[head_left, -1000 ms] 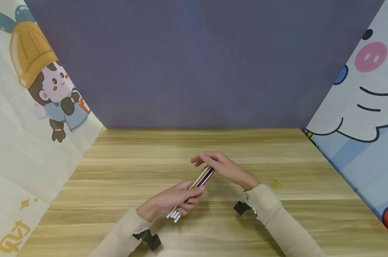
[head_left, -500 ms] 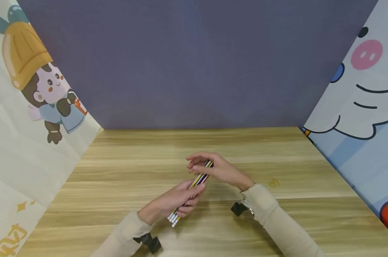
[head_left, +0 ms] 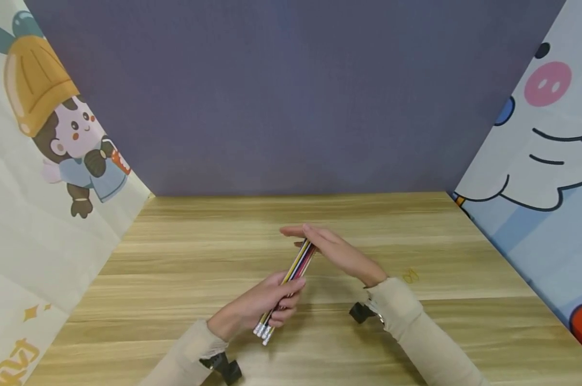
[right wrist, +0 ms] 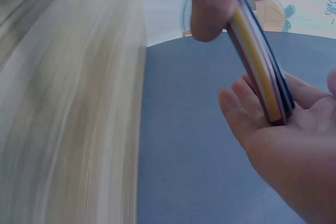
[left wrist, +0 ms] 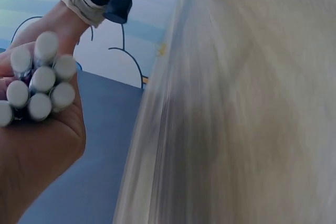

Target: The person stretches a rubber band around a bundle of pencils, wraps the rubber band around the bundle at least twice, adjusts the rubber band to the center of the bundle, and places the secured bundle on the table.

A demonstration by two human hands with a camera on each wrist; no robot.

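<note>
A bundle of striped pencils [head_left: 298, 265] slants up and away over the table, and my left hand [head_left: 262, 299] grips it around the lower half. White eraser tips [left wrist: 43, 80] of several pencils cluster at the near end in the left wrist view. At the far end, my right hand [head_left: 343, 255] holds its palm against the pencils' ends, with its fingers extended. The right wrist view shows the yellow, white, red and dark stripes of the pencils [right wrist: 262, 61] meeting the right palm [right wrist: 315, 119]. The pencils' middle is hidden by the left fingers.
Beneath both hands lies a wood-grain tabletop [head_left: 185, 252]. A grey-blue panel [head_left: 291, 96] rises along its back edge. Cartoon-printed sheets flank it on the left [head_left: 25, 225] and right [head_left: 561, 225]. Each wrist carries a small black camera, such as the left one [head_left: 223, 367].
The right fingers were bent around the far end half a second ago. They have since straightened, and the palm now lies against the pencils' ends. The left hand keeps its grip.
</note>
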